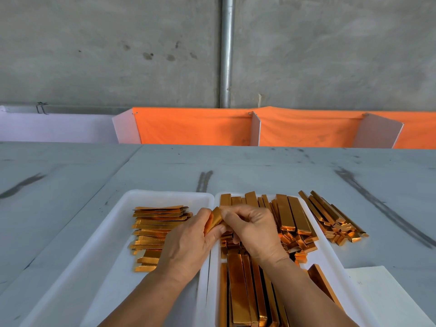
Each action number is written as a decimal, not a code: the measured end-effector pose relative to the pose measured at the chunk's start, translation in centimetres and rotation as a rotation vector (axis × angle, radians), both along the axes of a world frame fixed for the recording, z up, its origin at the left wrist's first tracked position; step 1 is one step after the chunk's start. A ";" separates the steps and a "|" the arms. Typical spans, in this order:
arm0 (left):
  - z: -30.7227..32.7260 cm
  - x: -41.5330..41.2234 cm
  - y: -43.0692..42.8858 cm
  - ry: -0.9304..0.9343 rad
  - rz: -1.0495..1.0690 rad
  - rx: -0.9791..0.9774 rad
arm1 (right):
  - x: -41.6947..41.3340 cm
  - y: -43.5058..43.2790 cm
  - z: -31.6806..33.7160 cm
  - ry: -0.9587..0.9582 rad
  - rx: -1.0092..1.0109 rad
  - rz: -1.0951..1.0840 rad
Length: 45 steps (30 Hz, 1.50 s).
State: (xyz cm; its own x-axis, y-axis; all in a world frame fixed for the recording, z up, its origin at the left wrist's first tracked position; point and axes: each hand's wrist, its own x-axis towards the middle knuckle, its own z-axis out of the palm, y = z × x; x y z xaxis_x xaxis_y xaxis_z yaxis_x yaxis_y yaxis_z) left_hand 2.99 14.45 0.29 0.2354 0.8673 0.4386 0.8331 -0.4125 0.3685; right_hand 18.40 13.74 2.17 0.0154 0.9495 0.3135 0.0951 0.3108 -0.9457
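A shiny gold-orange foil piece [214, 220] is held up between both hands, above the gap between two white trays. My left hand [188, 241] grips its lower end with thumb and fingers. My right hand [250, 230] pinches its upper end with curled fingers. The left tray [113, 232] holds a stack of flat gold foil blanks [153, 232]. The right tray [330, 256] is full of folded gold foil bars [292, 215], with more long bars [240, 293] near me.
A loose heap of gold bars [330, 215] lies on the grey table [236, 166] right of the trays. White paper [382, 293] lies at lower right. Orange cloth dividers [195, 126] and a concrete wall with a metal pipe [227, 50] stand behind the table.
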 end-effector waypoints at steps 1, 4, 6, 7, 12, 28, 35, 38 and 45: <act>0.0 0.0 0.0 -0.004 0.000 -0.003 | -0.1 0.0 0.0 0.006 0.003 0.004; 0.0 -0.1 -0.1 -0.006 0.004 -0.006 | -0.1 0.0 0.0 -0.002 0.004 -0.004; 0.1 0.0 -0.1 -0.004 0.002 -0.007 | -0.1 0.0 0.1 -0.005 -0.008 -0.016; 0.1 0.0 -0.2 -0.001 0.002 -0.010 | -0.1 0.1 0.1 -0.004 -0.011 -0.022; 0.3 0.2 -0.3 0.012 0.024 -0.020 | -0.2 0.2 -0.1 -0.011 -0.011 -0.013; 0.7 -0.2 -0.5 -0.289 -0.079 -0.186 | -0.3 0.5 -0.1 -0.077 -0.034 -0.056; 1.7 -0.6 -0.4 -0.747 -0.200 -0.528 | -0.2 0.7 0.0 0.007 -0.084 -0.076; 1.8 -0.8 -0.2 -0.813 -0.161 -0.592 | 0.1 0.8 0.0 0.038 -0.104 -0.096; 1.2 -0.9 0.2 -0.815 -0.074 -0.516 | 0.2 0.7 0.0 0.092 -0.122 -0.053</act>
